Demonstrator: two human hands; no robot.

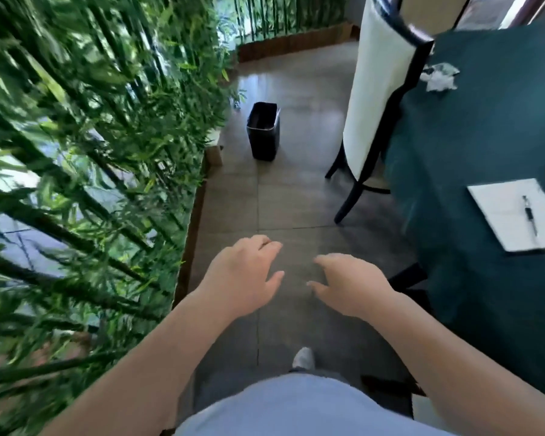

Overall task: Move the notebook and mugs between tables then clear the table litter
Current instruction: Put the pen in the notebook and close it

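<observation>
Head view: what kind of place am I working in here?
Probably a restaurant or tea house: a table under a teal cloth, a white-backed chair, a bamboo screen along the tiled aisle, and a black bin.

Both bare forearms reached forward from the near edge, converging toward the middle. The left hand [244,275] hung palm down with loosely curled fingers, holding nothing. The right hand [348,283] sat just beside it, apart, its fingers relaxed and pointing left, likewise empty.

bamboo plants [76,152] left | white chair [378,89] by table | pen [529,215]
</observation>
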